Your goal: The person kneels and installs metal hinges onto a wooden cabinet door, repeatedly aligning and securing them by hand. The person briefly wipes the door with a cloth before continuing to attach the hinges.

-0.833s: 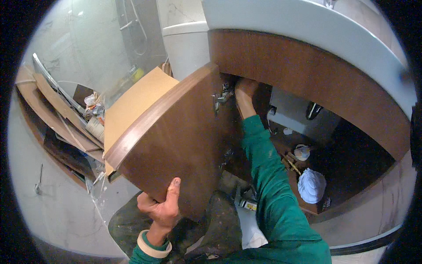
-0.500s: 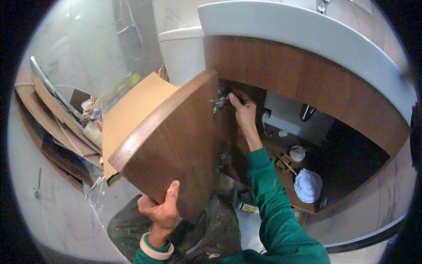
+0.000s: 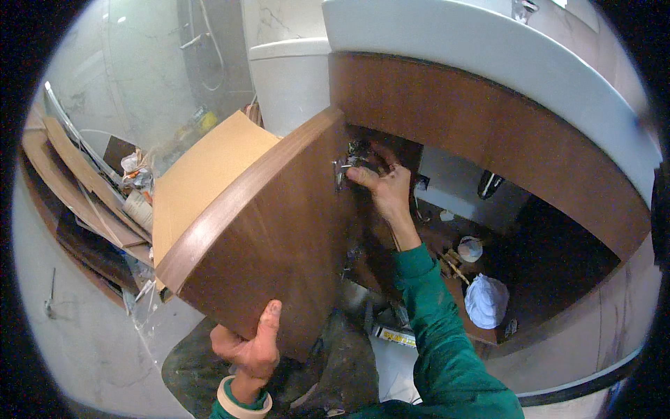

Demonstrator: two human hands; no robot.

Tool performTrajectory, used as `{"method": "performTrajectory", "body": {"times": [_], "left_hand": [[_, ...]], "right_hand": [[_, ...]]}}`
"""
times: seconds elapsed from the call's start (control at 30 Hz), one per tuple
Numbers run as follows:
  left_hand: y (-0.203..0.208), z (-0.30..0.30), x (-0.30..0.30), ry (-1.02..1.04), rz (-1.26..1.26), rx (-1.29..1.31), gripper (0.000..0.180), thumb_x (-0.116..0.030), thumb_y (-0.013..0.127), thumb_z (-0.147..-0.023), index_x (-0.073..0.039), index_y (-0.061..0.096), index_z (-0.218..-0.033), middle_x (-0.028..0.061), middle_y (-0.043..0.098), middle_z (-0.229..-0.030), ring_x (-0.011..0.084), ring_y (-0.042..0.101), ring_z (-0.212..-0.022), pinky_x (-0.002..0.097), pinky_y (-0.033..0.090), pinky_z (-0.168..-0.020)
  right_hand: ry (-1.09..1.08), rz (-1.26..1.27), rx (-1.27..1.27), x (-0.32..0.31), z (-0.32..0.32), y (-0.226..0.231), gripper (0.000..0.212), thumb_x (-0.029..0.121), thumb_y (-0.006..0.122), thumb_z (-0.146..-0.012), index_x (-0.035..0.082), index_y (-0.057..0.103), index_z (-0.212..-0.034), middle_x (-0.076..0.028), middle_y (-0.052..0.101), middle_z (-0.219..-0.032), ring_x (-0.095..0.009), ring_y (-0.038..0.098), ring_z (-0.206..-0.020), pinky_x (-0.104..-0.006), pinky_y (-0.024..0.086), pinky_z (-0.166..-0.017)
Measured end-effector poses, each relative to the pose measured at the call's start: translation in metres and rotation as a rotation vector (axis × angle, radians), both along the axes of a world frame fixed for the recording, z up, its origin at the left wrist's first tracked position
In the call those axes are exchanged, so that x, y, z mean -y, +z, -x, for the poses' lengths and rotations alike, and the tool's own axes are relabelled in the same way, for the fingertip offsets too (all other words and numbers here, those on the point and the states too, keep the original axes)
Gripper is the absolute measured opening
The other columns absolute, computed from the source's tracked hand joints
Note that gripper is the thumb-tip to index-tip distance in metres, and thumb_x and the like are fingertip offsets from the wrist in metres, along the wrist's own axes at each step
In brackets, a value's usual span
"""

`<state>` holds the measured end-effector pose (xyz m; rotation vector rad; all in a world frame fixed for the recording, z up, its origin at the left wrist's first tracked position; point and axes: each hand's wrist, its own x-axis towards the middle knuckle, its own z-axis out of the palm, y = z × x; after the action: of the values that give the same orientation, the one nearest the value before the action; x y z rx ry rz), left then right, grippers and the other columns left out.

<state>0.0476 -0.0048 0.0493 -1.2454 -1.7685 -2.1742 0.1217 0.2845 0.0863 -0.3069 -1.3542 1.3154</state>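
Observation:
A dark brown wooden cabinet door (image 3: pixel 258 230) with a curved, lighter edge stands swung out from the vanity cabinet (image 3: pixel 453 112). My left hand (image 3: pixel 250 346) is closed on the door's lower edge, thumb on the near face and fingers behind it. At the upper hinge side, my right hand (image 3: pixel 391 188) reaches into the opening and pinches at a metal hinge (image 3: pixel 340 173) joining door and cabinet. Its thumb lies against the hinge; the other fingertips are partly lost in shadow. A lower hinge (image 3: pixel 351 260) shows dimly.
Inside the cabinet lie a pale blue cloth cap (image 3: pixel 486 302), a round tub (image 3: pixel 470 248) and small wooden-handled tools (image 3: pixel 455 267). A white basin (image 3: pixel 481 49) tops the cabinet, beside a toilet tank (image 3: pixel 289 84). Cardboard (image 3: pixel 202 181) and curved boards (image 3: pixel 84 188) lie at left.
My right thumb has come down from above the hinge onto it, and the hand has turned. The door's outer edge has shifted slightly left, with my left hand still gripping it.

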Motion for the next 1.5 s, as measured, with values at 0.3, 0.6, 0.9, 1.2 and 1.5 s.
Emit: {"method": "performTrajectory", "body": {"times": [0.3, 0.6, 0.9, 1.2, 1.5], "left_hand": [[-0.017, 0.0, 0.002, -0.012, 0.017, -0.32, 0.061, 0.012, 0.068, -0.072, -0.001, 0.042, -0.126, 0.0153, 0.059, -0.112, 0.0251, 0.059, -0.094, 0.0394, 0.049, -0.087], [0.004, -0.026, -0.01, 0.125, -0.055, -0.16, 0.005, 0.0, 0.071, -0.077, 0.002, 0.066, -0.077, 0.0069, 0.067, -0.069, 0.0121, 0.061, -0.059, 0.0251, 0.046, -0.057], [0.003, -0.011, -0.003, -0.015, -0.002, -0.11, 0.011, 0.0, 0.066, -0.08, 0.004, 0.065, -0.09, 0.0097, 0.068, -0.085, 0.0171, 0.062, -0.072, 0.0313, 0.049, -0.067], [0.005, -0.013, -0.004, 0.024, 0.012, -0.223, 0.01, 0.001, 0.067, -0.078, 0.005, 0.066, -0.087, 0.0106, 0.069, -0.083, 0.0179, 0.063, -0.07, 0.0314, 0.05, -0.065], [0.005, -0.019, -0.009, 0.07, -0.083, -0.217, 0.01, -0.003, 0.069, -0.079, 0.002, 0.065, -0.087, 0.0102, 0.069, -0.075, 0.0151, 0.064, -0.062, 0.026, 0.048, -0.057]], "right_hand": [[0.025, 0.018, -0.086, -0.008, 0.004, -0.01, 0.075, 0.009, 0.085, -0.062, -0.012, 0.046, -0.123, -0.016, 0.059, -0.107, -0.021, 0.06, -0.096, -0.0304, 0.05, -0.085], [-0.061, -0.018, -0.03, -0.005, 0.006, -0.013, 0.043, 0.011, 0.084, -0.063, -0.003, 0.06, -0.096, -0.006, 0.065, -0.089, -0.015, 0.06, -0.08, -0.0272, 0.049, -0.074], [-0.138, -0.126, -0.078, -0.016, 0.022, -0.022, 0.036, 0.017, 0.082, -0.065, 0.005, 0.06, -0.091, 0.0, 0.062, -0.081, -0.01, 0.052, -0.069, -0.0244, 0.043, -0.063], [-0.121, -0.17, -0.179, -0.023, 0.026, -0.019, 0.054, 0.015, 0.085, -0.059, 0.003, 0.055, -0.102, -0.003, 0.062, -0.089, -0.014, 0.057, -0.078, -0.0262, 0.047, -0.069], [-0.139, -0.137, -0.037, -0.041, -0.008, -0.018, 0.046, 0.034, 0.073, -0.076, -0.001, 0.062, -0.104, -0.011, 0.063, -0.106, -0.023, 0.058, -0.099, -0.035, 0.043, -0.091]]}}
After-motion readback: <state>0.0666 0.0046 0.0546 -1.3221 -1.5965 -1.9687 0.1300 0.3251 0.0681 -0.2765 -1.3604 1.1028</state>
